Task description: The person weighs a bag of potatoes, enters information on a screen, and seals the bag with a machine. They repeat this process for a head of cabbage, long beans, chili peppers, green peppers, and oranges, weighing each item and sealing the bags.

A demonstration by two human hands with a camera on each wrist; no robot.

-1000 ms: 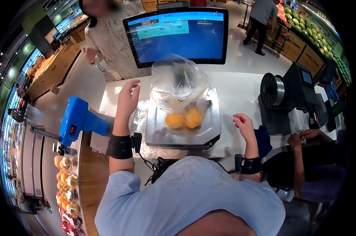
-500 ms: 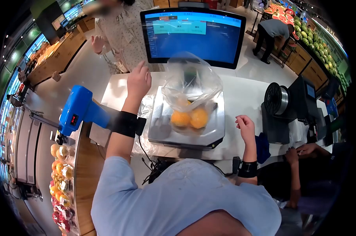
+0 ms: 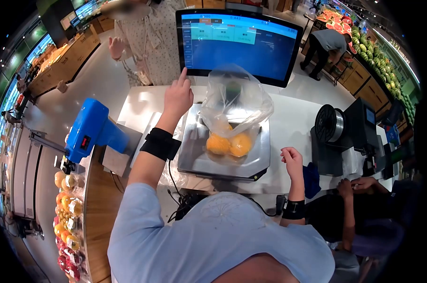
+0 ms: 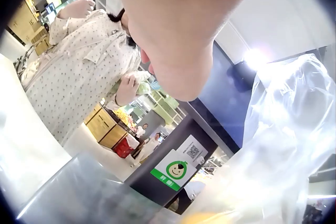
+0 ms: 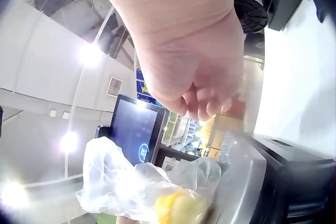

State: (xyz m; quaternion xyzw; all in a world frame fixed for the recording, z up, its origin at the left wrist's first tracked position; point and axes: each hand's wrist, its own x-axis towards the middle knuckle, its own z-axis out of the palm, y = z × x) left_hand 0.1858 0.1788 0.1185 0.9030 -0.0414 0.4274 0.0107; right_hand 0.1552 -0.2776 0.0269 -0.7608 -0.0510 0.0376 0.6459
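Note:
My left hand [image 3: 178, 98] reaches up to the lower left of the monitor [image 3: 232, 52], index finger extended, its tip at the screen's bottom edge. On the metal scale [image 3: 194, 158] sits a clear plastic bag [image 3: 234, 106] with orange fruits [image 3: 240, 145] in its bottom. The bag's loose top stands up and overlaps the monitor's lower edge. My right hand [image 3: 292, 161] hovers right of the scale with loosely curled fingers and holds nothing. In the right wrist view, the curled fingers [image 5: 198, 103] show above the bag [image 5: 115, 182].
A black printer-like machine with a spool [image 3: 330, 123] stands on the white counter [image 3: 289, 113] at the right. To the left is a blue device [image 3: 88, 129] on an arm, above packed fruit [image 3: 67, 207]. A person [image 3: 150, 42] stands across the counter; another person's hands [image 3: 357, 185] are at right.
My left hand has moved up and right to the monitor's lower left, its index finger now extended. My right hand stays beside the scale. The head view has shifted slightly.

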